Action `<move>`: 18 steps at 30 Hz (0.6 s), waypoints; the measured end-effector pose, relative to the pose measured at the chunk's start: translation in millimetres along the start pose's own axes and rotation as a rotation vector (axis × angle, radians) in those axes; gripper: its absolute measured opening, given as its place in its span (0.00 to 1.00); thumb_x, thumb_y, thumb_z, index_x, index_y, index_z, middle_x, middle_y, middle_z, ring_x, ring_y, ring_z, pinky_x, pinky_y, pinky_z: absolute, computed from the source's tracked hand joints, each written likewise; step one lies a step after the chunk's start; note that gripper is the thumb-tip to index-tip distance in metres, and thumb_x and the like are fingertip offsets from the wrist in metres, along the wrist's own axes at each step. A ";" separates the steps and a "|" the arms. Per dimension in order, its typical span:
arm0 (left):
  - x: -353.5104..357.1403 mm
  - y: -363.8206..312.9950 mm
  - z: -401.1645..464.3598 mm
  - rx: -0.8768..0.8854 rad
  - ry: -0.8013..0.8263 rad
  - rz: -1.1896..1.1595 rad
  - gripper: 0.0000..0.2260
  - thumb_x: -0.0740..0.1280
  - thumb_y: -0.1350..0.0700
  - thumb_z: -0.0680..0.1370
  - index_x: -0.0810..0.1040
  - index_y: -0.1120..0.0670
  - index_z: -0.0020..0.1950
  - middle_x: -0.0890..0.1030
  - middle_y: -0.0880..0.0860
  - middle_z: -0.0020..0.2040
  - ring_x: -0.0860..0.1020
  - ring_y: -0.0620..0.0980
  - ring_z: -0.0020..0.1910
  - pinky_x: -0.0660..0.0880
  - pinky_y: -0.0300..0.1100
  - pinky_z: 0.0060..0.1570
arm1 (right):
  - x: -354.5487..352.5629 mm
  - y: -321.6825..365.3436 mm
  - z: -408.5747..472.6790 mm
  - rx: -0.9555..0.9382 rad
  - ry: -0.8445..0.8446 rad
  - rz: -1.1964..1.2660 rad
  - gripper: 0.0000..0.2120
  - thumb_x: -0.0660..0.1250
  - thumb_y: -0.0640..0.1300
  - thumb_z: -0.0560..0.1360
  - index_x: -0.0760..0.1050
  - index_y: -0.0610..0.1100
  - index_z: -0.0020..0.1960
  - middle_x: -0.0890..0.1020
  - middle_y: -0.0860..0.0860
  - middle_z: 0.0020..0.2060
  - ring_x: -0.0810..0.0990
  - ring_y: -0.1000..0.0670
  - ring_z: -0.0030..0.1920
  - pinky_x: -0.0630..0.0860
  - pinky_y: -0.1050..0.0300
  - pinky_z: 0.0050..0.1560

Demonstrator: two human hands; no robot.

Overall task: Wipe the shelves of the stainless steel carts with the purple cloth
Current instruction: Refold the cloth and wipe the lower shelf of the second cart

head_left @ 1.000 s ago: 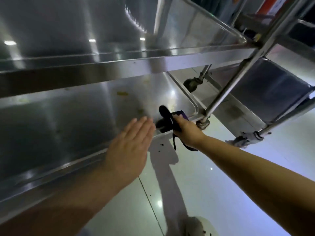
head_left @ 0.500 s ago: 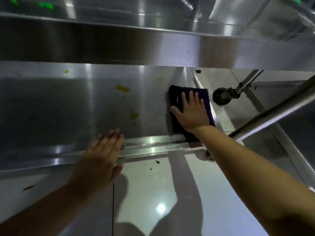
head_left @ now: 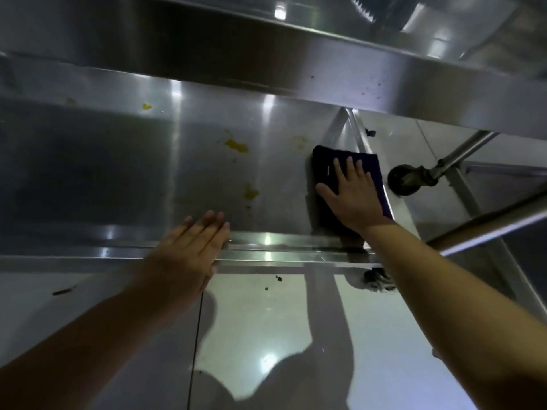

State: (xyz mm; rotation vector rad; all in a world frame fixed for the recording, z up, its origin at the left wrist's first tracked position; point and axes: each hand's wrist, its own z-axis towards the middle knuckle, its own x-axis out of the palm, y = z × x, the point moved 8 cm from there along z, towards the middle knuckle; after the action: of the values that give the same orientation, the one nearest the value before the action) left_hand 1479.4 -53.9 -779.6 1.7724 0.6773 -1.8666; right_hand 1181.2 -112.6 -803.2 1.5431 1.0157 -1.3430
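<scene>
Above and nearest, the steel edge of an upper shelf (head_left: 325,63) crossing the whole view and shading the lower shelf (head_left: 118,173) beneath; to the right, a black caster wheel (head_left: 405,180) on a slanted cart leg (head_left: 464,152), glossy pale floor tiles (head_left: 281,335) with dark crumbs near the rim. On the lower shelf, several yellow stains (head_left: 236,145) left of a dark purple cloth (head_left: 325,167), folded flat at the right end beside the raised side rim. Right hand (head_left: 352,196) spread flat, pressing the cloth down; left hand (head_left: 192,247) flat with straight fingers on the near rim, holding nothing.
</scene>
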 end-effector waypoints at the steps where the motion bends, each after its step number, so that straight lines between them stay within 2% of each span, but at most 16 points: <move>1: -2.0 -0.2 -1.6 0.009 -0.029 0.017 0.22 0.54 0.57 0.75 0.75 0.67 0.63 0.75 0.65 0.63 0.75 0.64 0.61 0.74 0.63 0.56 | 3.3 -2.0 -18.3 0.006 0.019 -0.007 0.35 0.51 0.63 0.79 0.45 0.47 0.79 0.46 0.43 0.78 0.42 0.44 0.77 0.39 0.49 0.74; 3: -0.8 -2.9 -0.4 0.012 -0.006 0.031 0.23 0.52 0.55 0.78 0.68 0.67 0.68 0.68 0.66 0.68 0.69 0.63 0.67 0.70 0.60 0.63 | 10.4 -4.5 -54.0 0.017 0.104 0.001 0.34 0.49 0.62 0.80 0.41 0.48 0.78 0.42 0.44 0.78 0.38 0.45 0.77 0.37 0.51 0.74; 4: 4.9 -1.6 1.7 -0.008 0.045 0.056 0.24 0.50 0.53 0.80 0.56 0.65 0.74 0.57 0.64 0.74 0.59 0.60 0.73 0.60 0.55 0.70 | 12.4 -3.9 -72.2 0.012 0.150 0.032 0.33 0.48 0.61 0.80 0.39 0.49 0.78 0.40 0.45 0.78 0.36 0.47 0.77 0.35 0.52 0.73; 5: 9.3 1.2 1.6 -0.003 0.008 0.072 0.25 0.47 0.51 0.83 0.41 0.60 0.75 0.42 0.59 0.76 0.44 0.55 0.75 0.46 0.49 0.73 | 13.1 -1.7 -90.6 0.001 0.187 0.074 0.32 0.48 0.61 0.80 0.39 0.50 0.78 0.39 0.46 0.77 0.35 0.48 0.76 0.34 0.53 0.73; 6: 18.4 6.1 -1.2 -0.026 0.106 0.086 0.26 0.44 0.50 0.83 0.30 0.56 0.71 0.30 0.54 0.72 0.32 0.51 0.71 0.34 0.44 0.70 | 12.9 2.0 -108.6 -0.014 0.214 0.112 0.31 0.48 0.60 0.80 0.39 0.51 0.77 0.39 0.47 0.77 0.34 0.49 0.76 0.34 0.53 0.72; 7: 20.4 9.1 -2.4 -0.038 0.157 0.086 0.27 0.44 0.49 0.83 0.25 0.54 0.68 0.26 0.52 0.69 0.27 0.48 0.68 0.30 0.41 0.66 | 12.8 7.0 -125.1 -0.034 0.232 0.131 0.30 0.47 0.60 0.81 0.39 0.53 0.77 0.38 0.49 0.77 0.33 0.51 0.75 0.34 0.54 0.72; 9: 8.2 13.4 -0.7 0.038 -0.029 0.060 0.33 0.52 0.46 0.81 0.30 0.54 0.71 0.31 0.52 0.71 0.29 0.47 0.68 0.34 0.41 0.67 | 14.3 17.7 -148.2 -0.083 0.248 0.127 0.27 0.45 0.59 0.81 0.37 0.56 0.75 0.38 0.52 0.77 0.32 0.55 0.73 0.33 0.57 0.71; 10: 3.7 18.9 -1.7 0.030 -0.062 0.063 0.36 0.55 0.43 0.80 0.32 0.54 0.73 0.31 0.52 0.71 0.28 0.47 0.68 0.35 0.41 0.67 | 14.8 22.0 -152.9 -0.099 0.253 0.117 0.26 0.45 0.59 0.82 0.37 0.57 0.75 0.38 0.52 0.77 0.32 0.55 0.74 0.34 0.58 0.71; 12: 10.8 32.3 -4.0 -0.039 0.044 0.056 0.34 0.47 0.38 0.80 0.25 0.51 0.68 0.23 0.48 0.65 0.19 0.45 0.61 0.27 0.39 0.63 | 14.0 26.7 -148.5 -0.106 0.260 0.077 0.26 0.44 0.58 0.82 0.38 0.57 0.76 0.38 0.52 0.77 0.34 0.53 0.75 0.36 0.57 0.73; 13: 17.7 37.1 -4.9 -0.064 0.095 0.051 0.31 0.43 0.37 0.80 0.23 0.51 0.66 0.21 0.48 0.64 0.19 0.45 0.60 0.26 0.39 0.62 | 13.1 28.3 -140.3 -0.104 0.250 0.056 0.26 0.45 0.57 0.82 0.38 0.57 0.76 0.39 0.51 0.77 0.35 0.52 0.76 0.37 0.56 0.73; 16: 19.8 39.9 -1.3 -0.044 -0.002 0.021 0.32 0.46 0.39 0.80 0.27 0.54 0.68 0.29 0.51 0.71 0.28 0.46 0.67 0.34 0.41 0.68 | 13.2 35.0 -99.2 -0.094 0.208 0.005 0.26 0.46 0.57 0.83 0.39 0.56 0.77 0.40 0.50 0.78 0.36 0.50 0.77 0.38 0.54 0.73; 18: 23.8 40.6 -2.3 -0.051 0.044 0.013 0.33 0.44 0.38 0.80 0.22 0.53 0.66 0.24 0.50 0.68 0.27 0.46 0.67 0.31 0.41 0.68 | 12.1 39.1 -63.5 -0.081 0.151 -0.020 0.27 0.46 0.56 0.83 0.40 0.55 0.78 0.41 0.49 0.78 0.37 0.48 0.77 0.37 0.53 0.74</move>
State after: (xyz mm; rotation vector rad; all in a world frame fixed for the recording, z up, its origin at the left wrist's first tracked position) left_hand 1506.2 -83.6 -804.6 1.7859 0.7222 -1.7905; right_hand 1239.6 -64.8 -807.0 1.5954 1.1675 -1.1977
